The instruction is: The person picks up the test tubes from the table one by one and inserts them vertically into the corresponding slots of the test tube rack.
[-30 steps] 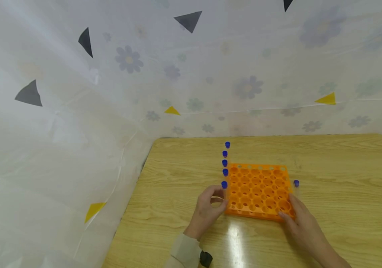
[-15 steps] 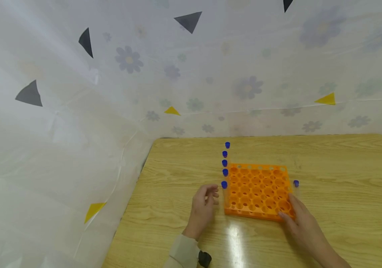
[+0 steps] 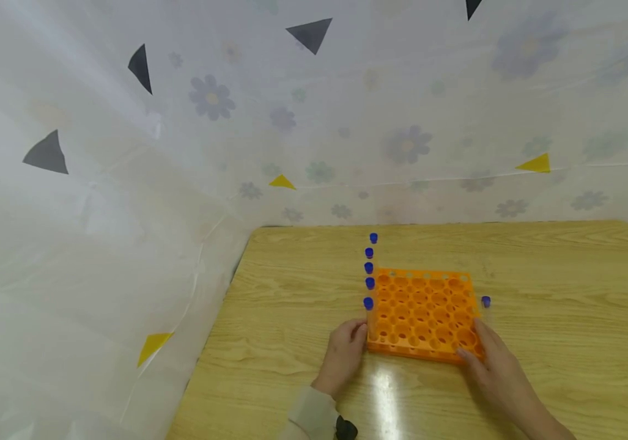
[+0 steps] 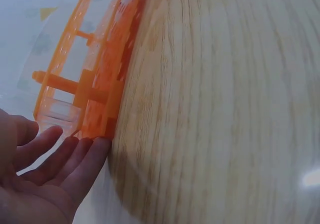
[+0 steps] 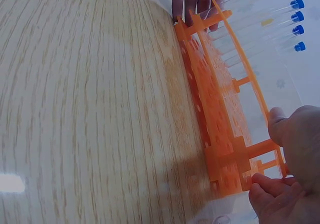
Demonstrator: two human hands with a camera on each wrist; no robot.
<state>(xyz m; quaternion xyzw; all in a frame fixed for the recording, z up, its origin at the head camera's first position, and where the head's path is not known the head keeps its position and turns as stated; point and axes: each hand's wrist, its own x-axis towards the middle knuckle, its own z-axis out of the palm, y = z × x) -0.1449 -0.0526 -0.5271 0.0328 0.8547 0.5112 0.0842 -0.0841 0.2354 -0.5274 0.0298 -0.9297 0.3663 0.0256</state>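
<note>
An orange test tube rack (image 3: 422,352) with rows of round holes lies on the wooden table. My left hand (image 3: 342,354) is at the rack's front left corner; in the left wrist view its fairly straight fingers (image 4: 91,166) touch the rack's end. My right hand (image 3: 503,373) holds the front right corner, thumb on the top edge and fingers at the side. Several clear test tubes with blue caps (image 3: 368,304) stand upright in a line along the left side. Another blue-capped test tube (image 3: 486,302) stands by the right side.
The wooden table (image 3: 286,287) runs back to a pale flowered plastic sheet (image 3: 347,122), and another sheet rises on the left. A dark object (image 3: 346,428) sits at my left sleeve cuff (image 3: 314,412).
My left hand drew back from the nearest left test tube, then came forward again, lower, to the rack's left end. The right hand and rack stay in place.
</note>
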